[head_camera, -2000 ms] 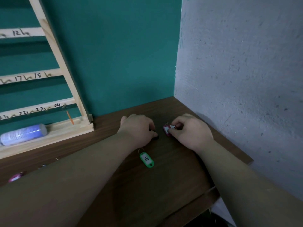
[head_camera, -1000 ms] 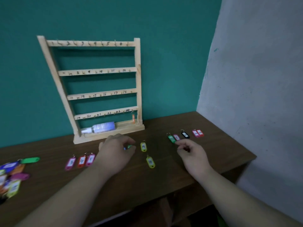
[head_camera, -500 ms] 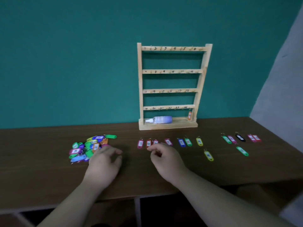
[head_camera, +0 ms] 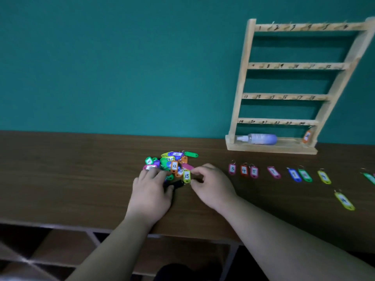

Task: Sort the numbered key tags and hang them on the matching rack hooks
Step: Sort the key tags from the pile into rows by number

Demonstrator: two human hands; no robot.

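Two hands meet at a pile of tags [head_camera: 172, 160] near the middle of the bench [head_camera: 60, 169]. The left hand [head_camera: 151, 191] lies flat on the near side of the pile, its fingers straight and spread over the tags and gripping nothing; its thumb lies beside a black tag [head_camera: 175, 184]. The right hand [head_camera: 213, 185] is curled, thumb and forefinger pinching the right edge of a yellow tag [head_camera: 186, 176] marked 15, which lies at the pile's near right corner.

To the right, a row of tags [head_camera: 244, 170] lies flat on the bench, starting 3, 4, 5, then others whose numbers are blurred; a second yellow one [head_camera: 344, 200] lies nearer the bench's front edge. Behind the row a wooden rack [head_camera: 241, 98] stands against the teal wall [head_camera: 121, 67], its four rails numbered by hand. An orange tag [head_camera: 307, 135] hangs at the right end of the lowest rail, and a spray bottle [head_camera: 261, 138] lies on the rack's base.
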